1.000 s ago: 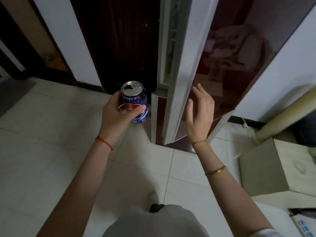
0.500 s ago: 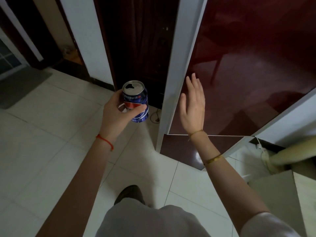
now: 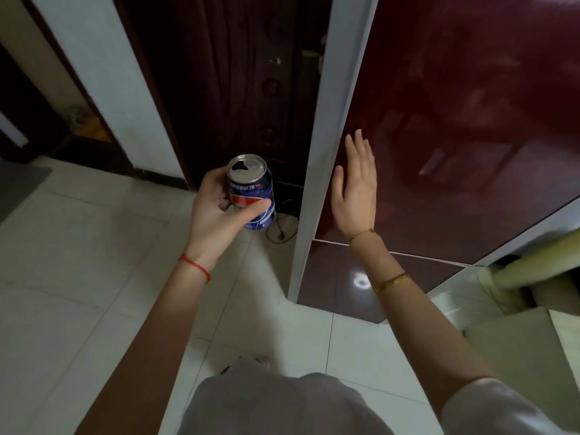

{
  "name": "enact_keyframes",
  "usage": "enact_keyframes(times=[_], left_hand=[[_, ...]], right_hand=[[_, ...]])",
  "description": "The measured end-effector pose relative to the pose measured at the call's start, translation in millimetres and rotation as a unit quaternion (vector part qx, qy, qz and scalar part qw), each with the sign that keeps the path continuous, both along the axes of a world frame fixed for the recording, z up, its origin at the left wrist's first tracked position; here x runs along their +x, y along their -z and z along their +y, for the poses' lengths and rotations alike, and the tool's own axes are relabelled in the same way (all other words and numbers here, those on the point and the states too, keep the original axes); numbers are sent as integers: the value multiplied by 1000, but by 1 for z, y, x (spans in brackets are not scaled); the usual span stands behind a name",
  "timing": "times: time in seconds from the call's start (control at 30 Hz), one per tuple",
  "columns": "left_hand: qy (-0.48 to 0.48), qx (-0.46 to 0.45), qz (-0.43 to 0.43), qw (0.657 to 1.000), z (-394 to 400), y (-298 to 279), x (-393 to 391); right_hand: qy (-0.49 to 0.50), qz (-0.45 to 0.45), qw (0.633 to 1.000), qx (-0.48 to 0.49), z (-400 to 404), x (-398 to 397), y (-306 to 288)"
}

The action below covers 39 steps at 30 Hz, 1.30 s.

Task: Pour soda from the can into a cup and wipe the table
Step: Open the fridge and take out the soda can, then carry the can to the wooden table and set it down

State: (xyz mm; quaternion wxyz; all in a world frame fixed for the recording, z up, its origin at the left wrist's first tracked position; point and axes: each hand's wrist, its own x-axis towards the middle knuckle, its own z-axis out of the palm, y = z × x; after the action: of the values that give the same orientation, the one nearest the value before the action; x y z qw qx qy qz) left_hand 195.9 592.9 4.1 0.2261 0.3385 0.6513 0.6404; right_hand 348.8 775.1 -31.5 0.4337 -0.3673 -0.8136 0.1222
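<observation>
My left hand (image 3: 219, 215) grips a blue soda can (image 3: 251, 191) upright, its top opened, held out over the tiled floor. To its right my right hand (image 3: 356, 189) is flat and open, fingers pointing up, against the glossy dark red fridge door (image 3: 455, 136). No cup and no table are in view.
The fridge's white side edge (image 3: 323, 136) stands between my hands. A dark wooden door (image 3: 238, 83) is behind the can, and a cable (image 3: 282, 227) lies on the floor below it. A beige box (image 3: 518, 346) and a pale pipe (image 3: 539, 262) are at the lower right.
The red fridge door swung from ajar to closed under my right hand. The view shifted right and closer. My left hand kept the can steady.
</observation>
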Motion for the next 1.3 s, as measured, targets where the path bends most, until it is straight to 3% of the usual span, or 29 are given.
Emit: enact_keyframes(times=[0.23, 0.37, 0.6, 0.73, 0.83, 0.97, 1.03, 1.3], left_hand=[[77, -7, 14, 997, 38, -5, -44], [122, -14, 24, 992, 53, -7, -56], [214, -20, 40, 976, 70, -7, -53], [274, -22, 35, 961, 75, -3, -38], [323, -31, 35, 945, 80, 5, -24], [390, -36, 33, 919, 86, 11, -1], [419, -38, 30, 906, 86, 13, 15], [545, -54, 40, 836, 76, 22, 81]], right_hand=[[77, -11, 997, -13, 25, -30, 0], [74, -7, 997, -22, 25, -32, 2], [130, 165, 966, -147, -16, -29, -13], [173, 219, 908, -314, -54, -16, -14], [193, 276, 831, -443, -80, -9, -3], [197, 385, 723, -539, -111, 1, -3], [184, 426, 685, -562, -125, 9, -8], [230, 550, 592, -542, -173, 63, 4]])
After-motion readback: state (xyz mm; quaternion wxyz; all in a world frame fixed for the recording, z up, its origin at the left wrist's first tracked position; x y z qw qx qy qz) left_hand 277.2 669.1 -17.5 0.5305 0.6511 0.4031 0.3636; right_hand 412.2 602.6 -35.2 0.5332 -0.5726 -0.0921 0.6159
